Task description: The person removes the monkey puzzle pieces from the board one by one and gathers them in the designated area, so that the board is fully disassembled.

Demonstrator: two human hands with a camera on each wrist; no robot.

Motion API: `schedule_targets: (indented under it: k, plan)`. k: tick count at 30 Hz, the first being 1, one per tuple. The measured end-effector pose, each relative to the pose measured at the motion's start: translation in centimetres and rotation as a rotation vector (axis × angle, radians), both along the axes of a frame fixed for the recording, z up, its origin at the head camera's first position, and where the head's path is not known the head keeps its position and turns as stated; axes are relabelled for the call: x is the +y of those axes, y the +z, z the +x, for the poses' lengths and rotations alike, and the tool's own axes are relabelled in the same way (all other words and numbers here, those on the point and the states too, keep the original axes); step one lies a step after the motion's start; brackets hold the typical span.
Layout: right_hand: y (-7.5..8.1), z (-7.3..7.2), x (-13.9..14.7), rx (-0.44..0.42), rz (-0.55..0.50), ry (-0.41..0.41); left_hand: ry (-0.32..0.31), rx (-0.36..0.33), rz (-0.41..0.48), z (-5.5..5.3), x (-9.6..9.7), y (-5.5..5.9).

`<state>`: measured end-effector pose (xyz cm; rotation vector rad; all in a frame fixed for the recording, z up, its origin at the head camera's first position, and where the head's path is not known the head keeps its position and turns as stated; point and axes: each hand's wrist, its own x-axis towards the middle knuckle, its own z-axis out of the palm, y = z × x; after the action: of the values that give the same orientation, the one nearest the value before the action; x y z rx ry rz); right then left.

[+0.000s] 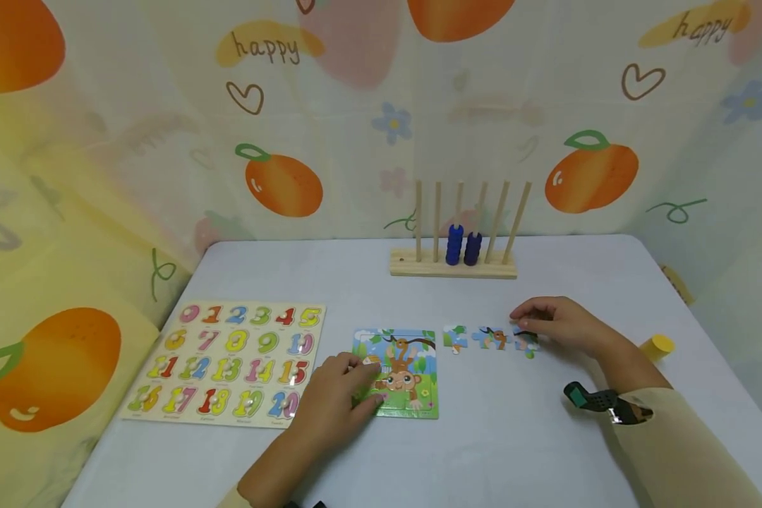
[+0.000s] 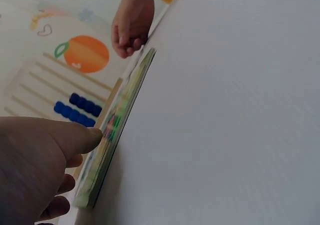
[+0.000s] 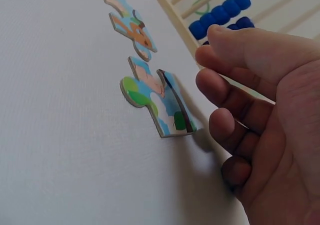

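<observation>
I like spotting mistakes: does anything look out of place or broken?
Puzzle pieces lie loose on the table, outside the monkey puzzle they seem to match, so they look out of place. I see nothing broken.

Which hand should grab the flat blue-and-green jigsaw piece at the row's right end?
Probably the right hand: it's right beside that jigsaw piece and looks empty. The left hand is farther away, touching the flat, square, colourful monkey puzzle.
</observation>
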<state>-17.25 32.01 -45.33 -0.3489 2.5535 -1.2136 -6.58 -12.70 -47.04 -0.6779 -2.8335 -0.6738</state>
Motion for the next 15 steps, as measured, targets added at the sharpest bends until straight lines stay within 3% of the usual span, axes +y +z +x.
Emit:
schedule_targets:
  k: [6,15]
  plan:
    - [0.8,0.1,-0.9,0.022,-0.022,0.023,0.120,-0.041,-0.061,0.5,-1.4,-0.2]
    - [2.3,-0.6,-4.9,0.037,-0.139,0.104,0.159,-0.063,-0.032,-0.2,-2.1,-0.8]
